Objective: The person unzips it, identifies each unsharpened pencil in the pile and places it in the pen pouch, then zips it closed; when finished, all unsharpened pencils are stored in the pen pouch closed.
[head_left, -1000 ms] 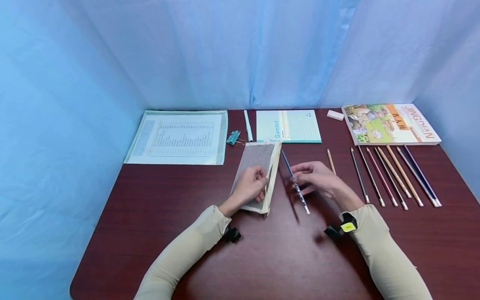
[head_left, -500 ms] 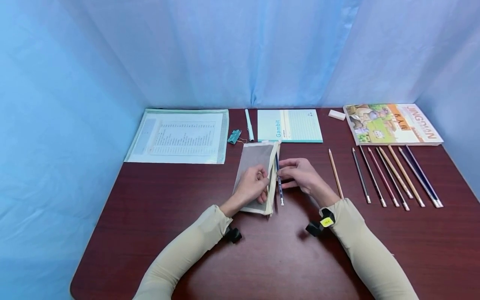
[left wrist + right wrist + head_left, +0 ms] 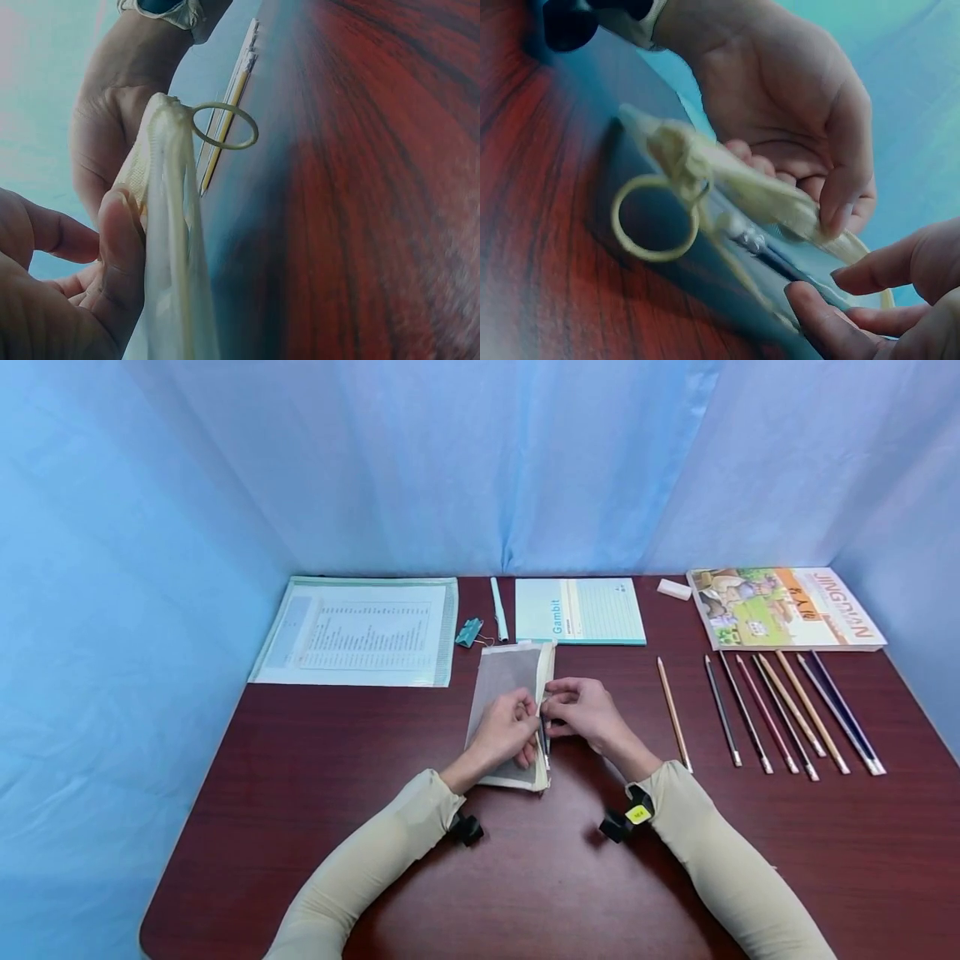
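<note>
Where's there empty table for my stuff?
The maroon wooden table is bare left, below the translucent plastic folder, and between beige sleeves. Crowded: where left hand and right hand meet at the pale mesh pouch; among slim wooden pencils.

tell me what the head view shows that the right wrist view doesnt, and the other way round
Only the head view shows the Gambit notebook, teal binder clip, white eraser, JINGDIAN book and loose pencils.

Only the right wrist view clearly shows the cream ring at the pouch's near end; I can't make it out from the head.

Both show the left hand on the mesh pouch, the right hand with the dark pencil, and the table.
</note>
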The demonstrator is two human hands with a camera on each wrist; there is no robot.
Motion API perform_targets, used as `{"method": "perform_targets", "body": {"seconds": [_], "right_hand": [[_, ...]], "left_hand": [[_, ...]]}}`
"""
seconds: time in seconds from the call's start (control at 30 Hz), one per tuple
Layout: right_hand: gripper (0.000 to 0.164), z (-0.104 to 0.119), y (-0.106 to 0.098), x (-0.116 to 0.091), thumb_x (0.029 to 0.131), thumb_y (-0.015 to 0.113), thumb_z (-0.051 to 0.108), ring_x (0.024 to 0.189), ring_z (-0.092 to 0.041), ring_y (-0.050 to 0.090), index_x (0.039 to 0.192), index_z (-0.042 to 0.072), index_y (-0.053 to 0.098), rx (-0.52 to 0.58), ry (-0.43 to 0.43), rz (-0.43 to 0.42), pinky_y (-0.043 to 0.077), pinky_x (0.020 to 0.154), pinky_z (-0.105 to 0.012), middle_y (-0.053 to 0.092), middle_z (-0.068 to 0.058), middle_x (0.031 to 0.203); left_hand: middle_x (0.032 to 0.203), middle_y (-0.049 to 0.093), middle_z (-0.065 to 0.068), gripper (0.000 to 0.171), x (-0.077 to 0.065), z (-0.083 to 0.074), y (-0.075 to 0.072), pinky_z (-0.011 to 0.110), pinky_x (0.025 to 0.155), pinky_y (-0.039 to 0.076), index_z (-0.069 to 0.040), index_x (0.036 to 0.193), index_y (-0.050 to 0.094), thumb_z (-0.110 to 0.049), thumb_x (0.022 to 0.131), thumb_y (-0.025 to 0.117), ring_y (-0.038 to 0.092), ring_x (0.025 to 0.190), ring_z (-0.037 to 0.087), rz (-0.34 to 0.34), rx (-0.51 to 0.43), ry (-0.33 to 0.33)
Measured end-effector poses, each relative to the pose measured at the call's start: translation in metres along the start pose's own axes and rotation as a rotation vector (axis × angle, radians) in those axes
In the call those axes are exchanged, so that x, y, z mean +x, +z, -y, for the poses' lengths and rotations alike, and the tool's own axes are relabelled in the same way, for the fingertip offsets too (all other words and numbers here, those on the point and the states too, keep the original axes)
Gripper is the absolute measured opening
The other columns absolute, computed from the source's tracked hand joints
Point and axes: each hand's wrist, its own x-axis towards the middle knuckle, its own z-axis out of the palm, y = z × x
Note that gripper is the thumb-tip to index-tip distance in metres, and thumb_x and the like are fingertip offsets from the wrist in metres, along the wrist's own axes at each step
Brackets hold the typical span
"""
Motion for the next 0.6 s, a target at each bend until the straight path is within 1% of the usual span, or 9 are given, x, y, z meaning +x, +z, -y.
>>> {"method": "perform_targets", "body": {"seconds": [0.1,0.2,0.3,0.4,0.5,0.6], "right_hand": [[0.049,0.001,0.000,-0.002,0.091,0.059,-0.008,0.068,-0.006,0.068,0.138,-0.016,0.045,0.017,-0.008,0.002,0.066,0.066,-0.026,0.065,0.002,0.084],[0.047,0.001,-0.002,-0.004,0.093,0.057,-0.007,0.072,-0.007,0.068,0.137,-0.016,0.045,0.018,-0.023,0.007,0.066,0.068,-0.028,0.065,-0.003,0.088],[0.045,0.001,-0.009,-0.009,0.094,0.056,-0.003,0.078,-0.010,0.069,0.137,-0.014,0.046,0.001,-0.031,0.008,0.067,0.070,-0.034,0.066,-0.010,0.096],[0.044,0.003,-0.022,-0.017,0.095,0.056,0.000,0.080,-0.011,0.070,0.137,-0.012,0.047,-0.047,-0.046,-0.002,0.067,0.070,-0.037,0.067,-0.013,0.100],[0.044,0.005,-0.040,-0.025,0.096,0.056,0.001,0.080,-0.007,0.070,0.137,-0.013,0.047,-0.106,-0.084,-0.020,0.067,0.071,-0.034,0.069,-0.009,0.098],[0.044,0.006,-0.063,-0.034,0.096,0.057,0.003,0.080,-0.001,0.069,0.136,-0.014,0.047,-0.172,-0.132,-0.042,0.066,0.070,-0.028,0.070,0.002,0.092]], "left_hand": [[0.054,0.057,0.004,0.010,0.000,0.000,0.000,0.031,0.032,0.052,-0.006,0.084,0.048,0.002,0.090,0.048,0.054,0.034,0.010,0.002,0.003,0.008],[0.055,0.057,0.004,0.009,0.000,0.000,0.000,0.032,0.033,0.052,-0.006,0.084,0.048,0.002,0.090,0.049,0.055,0.035,0.010,0.002,0.003,0.011],[0.055,0.057,0.003,0.009,0.000,0.000,0.001,0.032,0.033,0.052,-0.005,0.084,0.048,0.002,0.090,0.048,0.055,0.035,0.010,0.000,-0.002,0.014],[0.053,0.057,0.003,0.009,0.000,0.001,0.001,0.033,0.032,0.052,-0.004,0.084,0.049,0.002,0.090,0.047,0.054,0.034,0.010,-0.009,0.001,0.020],[0.053,0.057,0.004,0.009,-0.001,0.001,0.001,0.032,0.032,0.051,-0.004,0.084,0.049,0.002,0.090,0.046,0.054,0.033,0.010,-0.012,0.007,0.022],[0.054,0.057,0.005,0.009,-0.001,0.000,0.000,0.032,0.032,0.051,-0.004,0.084,0.049,0.002,0.090,0.046,0.054,0.033,0.010,-0.012,0.012,0.012]]}}
